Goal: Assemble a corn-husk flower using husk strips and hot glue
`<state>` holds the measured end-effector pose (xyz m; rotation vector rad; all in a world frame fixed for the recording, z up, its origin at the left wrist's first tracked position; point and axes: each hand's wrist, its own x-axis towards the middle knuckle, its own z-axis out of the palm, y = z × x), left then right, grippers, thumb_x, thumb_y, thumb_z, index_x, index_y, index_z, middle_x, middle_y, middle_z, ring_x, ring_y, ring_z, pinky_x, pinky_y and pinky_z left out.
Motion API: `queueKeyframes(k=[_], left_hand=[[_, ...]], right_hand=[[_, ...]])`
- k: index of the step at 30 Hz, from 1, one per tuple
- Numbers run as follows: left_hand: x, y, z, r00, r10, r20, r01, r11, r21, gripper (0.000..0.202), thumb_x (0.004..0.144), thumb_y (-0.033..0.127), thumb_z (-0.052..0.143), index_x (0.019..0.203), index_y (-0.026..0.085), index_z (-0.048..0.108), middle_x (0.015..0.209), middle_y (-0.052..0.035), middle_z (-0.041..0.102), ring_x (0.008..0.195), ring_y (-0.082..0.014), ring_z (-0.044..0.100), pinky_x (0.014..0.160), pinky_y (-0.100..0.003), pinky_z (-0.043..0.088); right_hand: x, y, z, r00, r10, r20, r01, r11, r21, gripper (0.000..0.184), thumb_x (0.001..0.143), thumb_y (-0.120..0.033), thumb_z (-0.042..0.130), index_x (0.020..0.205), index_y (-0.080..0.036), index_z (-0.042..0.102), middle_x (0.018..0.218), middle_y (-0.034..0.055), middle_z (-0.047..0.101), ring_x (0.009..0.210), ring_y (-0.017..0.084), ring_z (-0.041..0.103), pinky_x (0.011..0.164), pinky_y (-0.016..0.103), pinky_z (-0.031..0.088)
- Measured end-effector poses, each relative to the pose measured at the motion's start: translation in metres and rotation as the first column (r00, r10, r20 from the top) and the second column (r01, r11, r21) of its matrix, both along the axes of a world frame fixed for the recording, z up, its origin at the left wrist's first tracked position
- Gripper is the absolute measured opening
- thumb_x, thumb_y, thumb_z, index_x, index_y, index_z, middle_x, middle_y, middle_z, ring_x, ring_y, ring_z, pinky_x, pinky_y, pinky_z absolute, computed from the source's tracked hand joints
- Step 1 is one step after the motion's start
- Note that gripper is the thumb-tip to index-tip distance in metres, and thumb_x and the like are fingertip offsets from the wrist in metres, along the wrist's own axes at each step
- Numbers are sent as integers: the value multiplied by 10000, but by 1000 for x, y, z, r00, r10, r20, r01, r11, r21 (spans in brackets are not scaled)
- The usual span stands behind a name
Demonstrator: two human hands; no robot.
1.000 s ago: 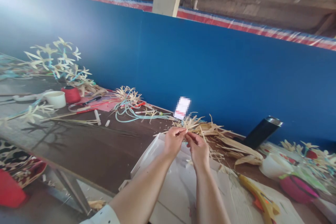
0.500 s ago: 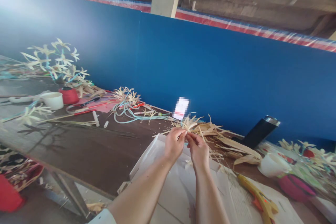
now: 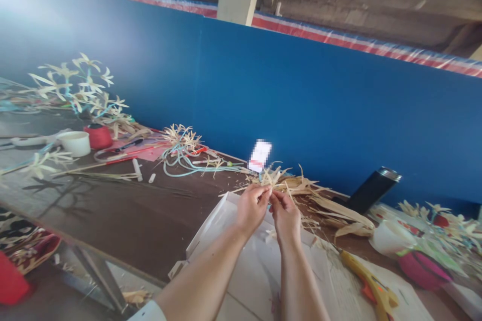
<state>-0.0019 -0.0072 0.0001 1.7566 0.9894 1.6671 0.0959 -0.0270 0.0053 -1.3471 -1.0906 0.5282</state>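
Note:
A pale husk flower (image 3: 273, 176) with narrow, spread petals points up from between my fingertips. My left hand (image 3: 251, 208) pinches its base, thumb against forefinger. Close beside it, my right hand (image 3: 285, 213) is closed in a pinch at the same base; a bit of light blue stem shows between the two hands. Both hands are above a shallow white box (image 3: 226, 215). Dry corn husks (image 3: 339, 208) lie just behind and to the right of my right hand.
A yellow glue gun (image 3: 371, 286) lies on paper at the right front. Behind it are a white cup (image 3: 391, 236), a pink pouch (image 3: 424, 268) and a leaning black bottle (image 3: 374, 190). Blue-stemmed flowers (image 3: 183, 135), a red thread spool (image 3: 98, 136) and another cup (image 3: 76, 144) are leftward. A blue partition (image 3: 301, 100) borders the table.
My hands have shifted very slightly to the right and stay pinched together. The flower's petals have turned a little between my fingers.

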Motion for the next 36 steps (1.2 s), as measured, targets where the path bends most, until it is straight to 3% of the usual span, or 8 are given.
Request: queueKeyframes(k=[11,17,24,36], left_hand=[[-2,1,3,996,-36,78,42,996,-79,194,809,261,540,928,185,673,947,-61,656,885,-153,598,767,-260,484],[-4,3,6,992,-29,124,48,987,-155,172,784,271,567,877,180,680,892,-49,663,841,-148,597,732,-251,471],[-4,5,7,987,-17,158,53,973,-227,183,769,296,583,851,175,693,848,-44,662,796,-142,598,719,-251,463],[-5,15,1,977,-115,181,150,970,-191,164,756,273,595,836,179,703,844,-42,659,821,-149,605,768,-261,464]], right_hand=[[1,2,-5,991,47,-125,-49,999,-16,459,655,-525,648,910,-143,648,533,-10,541,442,104,458,392,207,321],[-2,-1,-1,992,74,-98,-77,997,-28,430,671,-506,643,903,-144,651,511,-23,499,438,100,425,389,208,301],[-2,-1,-1,995,97,14,-97,995,-18,390,690,-507,627,857,-155,654,558,-1,556,466,117,473,424,223,345],[-3,-5,6,990,51,134,-46,998,-38,403,708,-530,587,870,-168,650,598,14,593,477,133,494,432,238,352]])
